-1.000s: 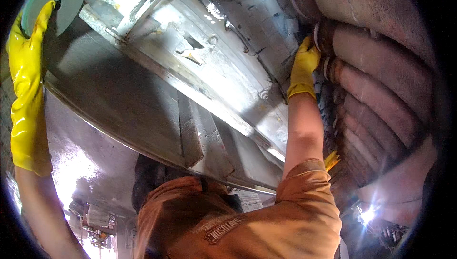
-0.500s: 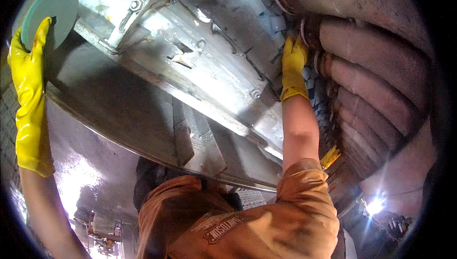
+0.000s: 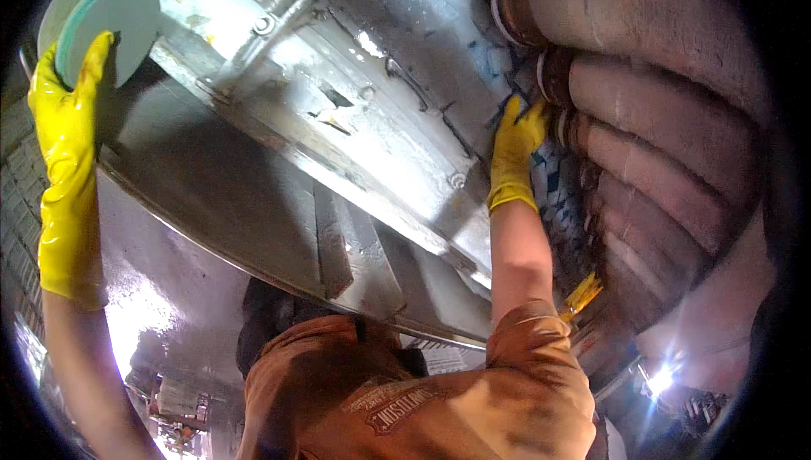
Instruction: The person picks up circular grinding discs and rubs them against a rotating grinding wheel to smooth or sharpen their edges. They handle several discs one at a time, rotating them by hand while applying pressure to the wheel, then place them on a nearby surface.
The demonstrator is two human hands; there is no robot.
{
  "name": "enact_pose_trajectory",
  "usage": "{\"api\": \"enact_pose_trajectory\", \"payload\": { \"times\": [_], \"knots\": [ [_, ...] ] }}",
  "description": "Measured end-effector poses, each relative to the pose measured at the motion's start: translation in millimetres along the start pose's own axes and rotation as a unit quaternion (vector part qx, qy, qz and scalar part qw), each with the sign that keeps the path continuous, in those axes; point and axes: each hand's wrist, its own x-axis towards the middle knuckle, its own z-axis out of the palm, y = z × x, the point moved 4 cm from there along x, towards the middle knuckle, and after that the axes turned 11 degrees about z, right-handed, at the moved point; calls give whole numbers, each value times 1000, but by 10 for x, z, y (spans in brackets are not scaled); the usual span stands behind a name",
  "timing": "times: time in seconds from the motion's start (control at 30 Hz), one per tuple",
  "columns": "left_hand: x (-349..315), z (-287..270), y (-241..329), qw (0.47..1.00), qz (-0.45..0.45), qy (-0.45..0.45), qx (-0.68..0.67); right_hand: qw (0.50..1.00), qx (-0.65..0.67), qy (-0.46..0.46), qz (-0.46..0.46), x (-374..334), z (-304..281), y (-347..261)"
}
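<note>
At the upper left, my left hand (image 3: 68, 114), in a long yellow rubber glove, is closed on the lower edge of a round glass disc (image 3: 122, 25). The disc has a grey face and a green rim, and another pale round shape shows behind it. My right hand (image 3: 517, 143), also yellow-gloved, reaches up at the centre right beside the collared end of a thick reddish-brown tube (image 3: 634, 88). Its fingertips are parted, and nothing shows between them. Small bluish broken pieces (image 3: 553, 181) lie packed around it; whether it touches them I cannot tell.
A wet metal panel (image 3: 389, 156) slopes between my hands, with a bent metal bar (image 3: 296, 0) bolted across it. A curved metal rim (image 3: 211, 249) runs in front of my body. Several tubes line the right. A yellow bristly thing (image 3: 581, 295) lies near my right elbow; a lamp (image 3: 659, 380) glares.
The view has shifted slightly. My right hand has drawn a little down and its fingers have parted. My left hand still holds the disc, now a little further right in view.
</note>
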Motion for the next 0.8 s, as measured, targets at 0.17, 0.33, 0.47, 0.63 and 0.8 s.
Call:
{"api": "enact_pose_trajectory", "payload": {
  "times": [0.17, 0.33, 0.47, 0.63, 0.8],
  "knots": [
    [-60, -105, 47, 999, 11, 21, -27, 998, -47, -31, 3, -79, -209, -273],
    [-30, -110, 115, 996, 15, 36, -82, 996, -84, -28, -7, 26, 67, 7],
    [5, -196, 141, 992, 73, 100, -11, 994, -25, -103, 29, 93, -89, -121],
    [7, -288, 139, 995, 14, 69, -67, 988, 121, -48, 88, -109, -452, -437],
    [-64, -352, 41, 995, 17, 75, -61, 869, 444, -208, 67, -348, -1370, -1500]
  ]
}}
